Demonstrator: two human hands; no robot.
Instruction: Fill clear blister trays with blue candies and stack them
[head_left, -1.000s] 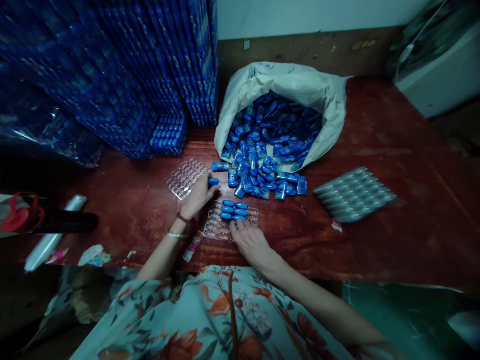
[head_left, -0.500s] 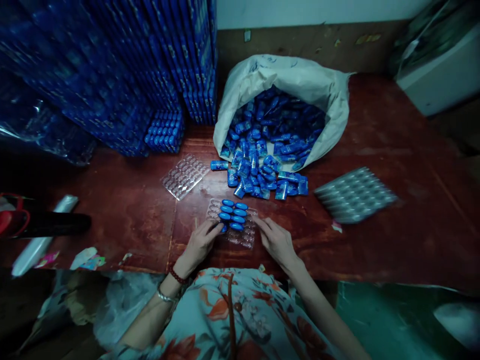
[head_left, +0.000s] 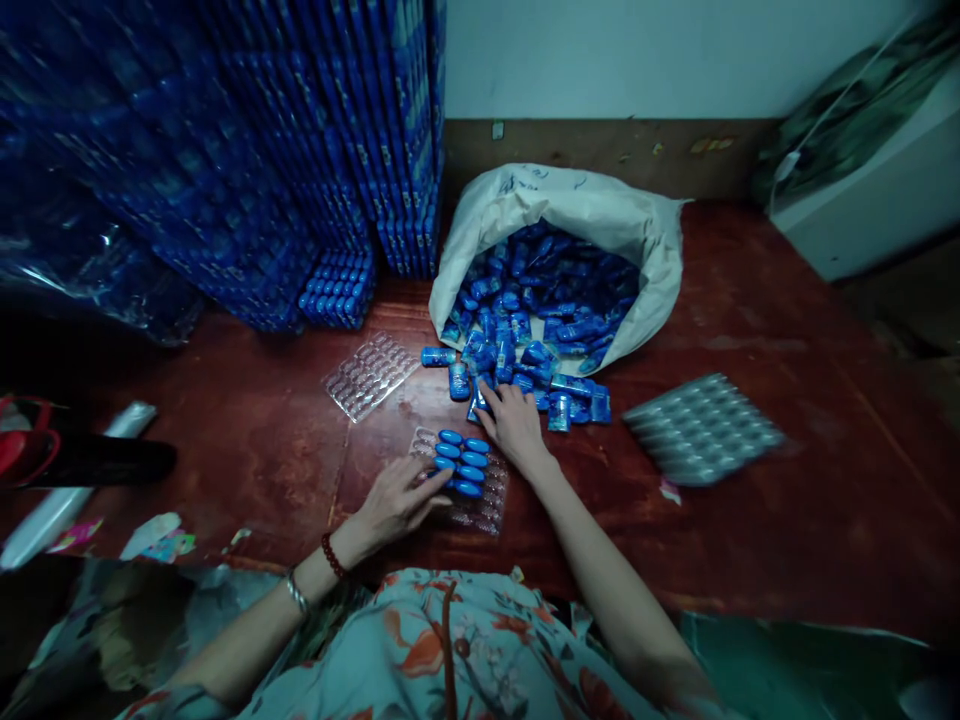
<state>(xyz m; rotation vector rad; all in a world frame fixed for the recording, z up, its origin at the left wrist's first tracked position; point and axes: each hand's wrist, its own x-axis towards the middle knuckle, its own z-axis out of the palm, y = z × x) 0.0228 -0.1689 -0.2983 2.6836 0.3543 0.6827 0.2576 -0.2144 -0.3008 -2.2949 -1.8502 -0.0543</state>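
A clear plastic blister tray lies on the red wooden table in front of me, with several blue capsule-shaped pieces set in its upper left pockets. My left hand rests on the tray's left edge, fingers spread and touching the blue pieces. My right hand reaches forward onto the loose pile of blue pieces spilling from a white sack. Its fingertips are in the pile, and I cannot see whether they hold one.
A second empty clear tray lies to the left. A stack of grey trays sits at the right. Tall stacks of filled blue trays stand at the back left. A red and black object and scraps lie at the left edge.
My right hand left the tray's right edge and reached up into the loose pile. My left hand stayed at the tray's left side. The camera tilted, so everything sits lower in view.
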